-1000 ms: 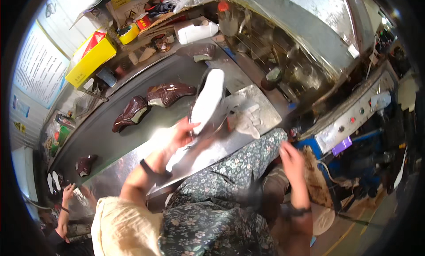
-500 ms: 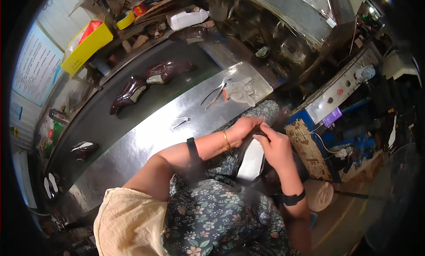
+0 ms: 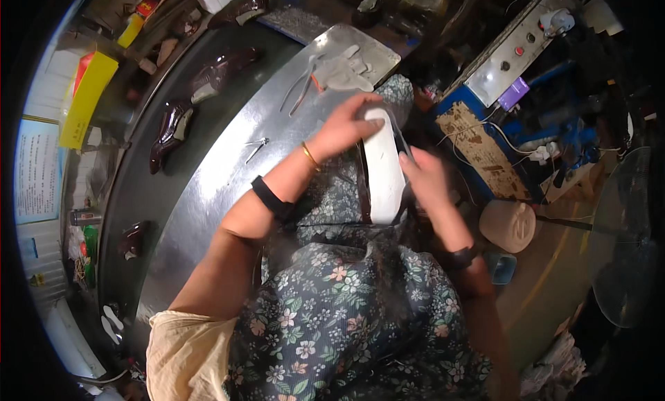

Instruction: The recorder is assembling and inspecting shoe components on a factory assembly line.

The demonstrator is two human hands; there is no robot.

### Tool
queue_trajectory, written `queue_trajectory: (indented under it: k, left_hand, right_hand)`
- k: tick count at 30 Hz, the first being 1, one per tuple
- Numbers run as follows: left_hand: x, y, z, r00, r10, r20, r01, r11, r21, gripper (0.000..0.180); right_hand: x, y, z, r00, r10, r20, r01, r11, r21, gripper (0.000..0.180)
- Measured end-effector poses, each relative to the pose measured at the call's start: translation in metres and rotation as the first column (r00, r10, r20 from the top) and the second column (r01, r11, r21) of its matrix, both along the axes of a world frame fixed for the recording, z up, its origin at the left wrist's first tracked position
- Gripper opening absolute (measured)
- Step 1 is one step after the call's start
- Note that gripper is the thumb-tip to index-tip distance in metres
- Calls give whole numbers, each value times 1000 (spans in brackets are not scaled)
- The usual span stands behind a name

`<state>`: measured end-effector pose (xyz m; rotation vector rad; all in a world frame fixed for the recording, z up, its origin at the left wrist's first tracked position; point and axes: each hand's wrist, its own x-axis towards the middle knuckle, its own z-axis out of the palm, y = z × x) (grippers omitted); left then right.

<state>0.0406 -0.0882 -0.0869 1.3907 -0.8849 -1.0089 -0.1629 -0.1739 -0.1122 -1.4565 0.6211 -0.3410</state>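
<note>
A dark shoe with a white underside (image 3: 385, 176) lies sole-up on the flowered apron over my lap, its far end pointing away from me. My left hand (image 3: 346, 126) grips that far end, with the thumb across the white surface. My right hand (image 3: 427, 179) is closed at the shoe's right side, pinching a thin dark strip (image 3: 404, 142) that runs along the edge. Motion blur hides whether this strip is part of the shoe's upper. Pincers (image 3: 298, 89) rest on the metal table to the left, near pale flat pieces (image 3: 346, 70). A small metal tool (image 3: 258, 149) lies closer in.
Beyond the metal table (image 3: 215, 172) runs a dark belt (image 3: 135, 193) bearing several glossy brown shoes (image 3: 168, 134). A blue machine with a control panel (image 3: 516, 40) stands at right. Near it are a beige round container (image 3: 508, 225) and a fan (image 3: 627, 241).
My hands were together at the shoe's far end; now they are apart, the right one lower along its right side. More of the white underside shows. The whole view has turned and shifted.
</note>
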Motion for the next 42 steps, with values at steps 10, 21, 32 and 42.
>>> queue_trajectory:
  k: [10, 21, 32, 42]
  left_hand:
    - [2, 9, -38, 987, -49, -154, 57, 997, 47, 41]
    - [12, -13, -42, 971, -238, 29, 230, 959, 167, 52]
    - [-6, 21, -14, 237, -288, 928, -393, 845, 362, 45]
    - [-20, 68, -24, 600, -234, 765, -262, 846, 464, 47]
  right_hand:
    - [29, 14, -15, 919, -31, -392, -70, 968, -241, 49]
    - [1, 25, -18, 955, 15, -295, -172, 840, -514, 55]
    - [64, 48, 23, 910, -43, -413, -155, 888, -433, 62]
    - [66, 71, -22, 984, -145, -105, 68, 844, -532, 62]
